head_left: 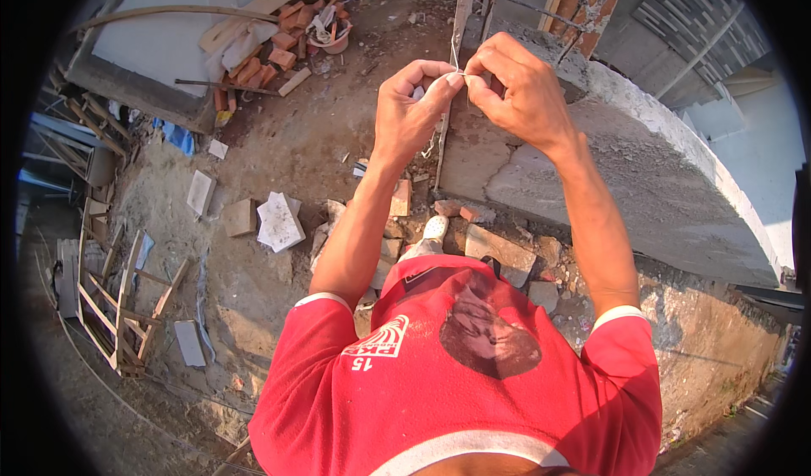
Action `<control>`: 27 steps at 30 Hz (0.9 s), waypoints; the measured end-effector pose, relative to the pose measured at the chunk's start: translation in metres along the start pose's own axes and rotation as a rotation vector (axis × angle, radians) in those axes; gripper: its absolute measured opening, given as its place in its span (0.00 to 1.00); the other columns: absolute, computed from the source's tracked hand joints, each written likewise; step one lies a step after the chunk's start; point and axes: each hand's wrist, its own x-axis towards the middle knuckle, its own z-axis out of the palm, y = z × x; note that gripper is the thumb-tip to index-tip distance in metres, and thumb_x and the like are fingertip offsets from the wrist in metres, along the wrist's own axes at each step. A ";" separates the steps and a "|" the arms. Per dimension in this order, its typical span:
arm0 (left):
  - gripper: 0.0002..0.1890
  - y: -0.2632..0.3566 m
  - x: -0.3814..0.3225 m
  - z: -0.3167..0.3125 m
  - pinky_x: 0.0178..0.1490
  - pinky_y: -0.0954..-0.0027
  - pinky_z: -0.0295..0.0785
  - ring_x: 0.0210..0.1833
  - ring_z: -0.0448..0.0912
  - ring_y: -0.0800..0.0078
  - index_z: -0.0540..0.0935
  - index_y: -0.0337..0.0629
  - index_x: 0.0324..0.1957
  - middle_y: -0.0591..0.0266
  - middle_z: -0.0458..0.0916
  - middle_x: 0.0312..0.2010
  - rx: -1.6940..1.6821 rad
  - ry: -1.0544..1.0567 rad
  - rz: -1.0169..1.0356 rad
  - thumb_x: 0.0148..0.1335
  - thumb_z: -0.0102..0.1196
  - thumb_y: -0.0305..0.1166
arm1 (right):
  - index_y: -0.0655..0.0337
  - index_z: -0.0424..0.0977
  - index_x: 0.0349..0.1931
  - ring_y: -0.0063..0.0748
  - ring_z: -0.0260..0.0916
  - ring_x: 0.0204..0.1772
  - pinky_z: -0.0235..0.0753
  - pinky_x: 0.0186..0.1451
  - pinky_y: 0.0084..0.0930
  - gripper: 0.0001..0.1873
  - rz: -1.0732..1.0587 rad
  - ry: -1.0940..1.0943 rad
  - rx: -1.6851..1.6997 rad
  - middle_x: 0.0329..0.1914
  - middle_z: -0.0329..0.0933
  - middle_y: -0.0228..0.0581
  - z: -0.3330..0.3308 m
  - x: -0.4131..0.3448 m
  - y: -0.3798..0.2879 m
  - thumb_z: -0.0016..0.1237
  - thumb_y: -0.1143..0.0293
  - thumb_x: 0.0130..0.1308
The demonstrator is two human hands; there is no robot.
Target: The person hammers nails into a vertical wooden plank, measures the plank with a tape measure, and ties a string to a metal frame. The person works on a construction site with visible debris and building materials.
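Note:
A thin white string (455, 55) runs down the upright wooden batten (464, 7) and ends between my fingertips. My left hand (415, 99) pinches it between thumb and forefinger, with a small pale object partly hidden in the curled fingers. Close beside it, my right hand (516, 89) also pinches the string, its fingertips nearly touching those of the left. Below my left hand hangs a looser bit of string (431, 146) along the batten. How the string is looped or knotted is too small to tell.
A rendered masonry wall (608, 159) stands at the right, with rusty rebar (538, 10) above. Broken bricks (285, 39) and a bucket (332, 37) lie at upper left. A wooden frame (120, 305) stands at left. Rubble (500, 248) lies around my foot.

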 end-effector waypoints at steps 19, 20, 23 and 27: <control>0.09 0.016 -0.004 0.009 0.23 0.83 0.59 0.21 0.68 0.89 0.83 0.41 0.40 0.75 0.76 0.22 -0.159 0.041 -0.293 0.67 0.65 0.36 | 0.60 0.78 0.51 0.35 0.77 0.42 0.78 0.48 0.33 0.16 0.378 0.030 0.226 0.51 0.80 0.44 0.020 -0.030 0.002 0.58 0.66 0.63; 0.10 0.016 -0.005 0.009 0.23 0.83 0.59 0.21 0.68 0.89 0.83 0.41 0.40 0.75 0.76 0.22 -0.160 0.041 -0.274 0.67 0.65 0.36 | 0.62 0.79 0.49 0.30 0.77 0.39 0.77 0.43 0.30 0.15 0.335 0.101 0.240 0.48 0.81 0.43 0.023 -0.031 0.003 0.57 0.66 0.64; 0.10 0.016 -0.007 0.009 0.23 0.83 0.59 0.21 0.69 0.89 0.83 0.40 0.40 0.74 0.76 0.22 -0.134 0.053 -0.273 0.67 0.65 0.36 | 0.62 0.80 0.46 0.22 0.75 0.33 0.74 0.37 0.27 0.12 0.418 0.110 0.416 0.41 0.83 0.37 0.023 -0.035 0.005 0.56 0.67 0.65; 0.10 0.017 -0.007 0.011 0.24 0.83 0.60 0.22 0.69 0.88 0.83 0.40 0.40 0.74 0.76 0.23 -0.122 0.056 -0.273 0.67 0.65 0.37 | 0.61 0.81 0.42 0.16 0.70 0.27 0.70 0.33 0.23 0.10 0.453 0.124 0.542 0.31 0.81 0.29 0.032 -0.032 0.010 0.56 0.66 0.65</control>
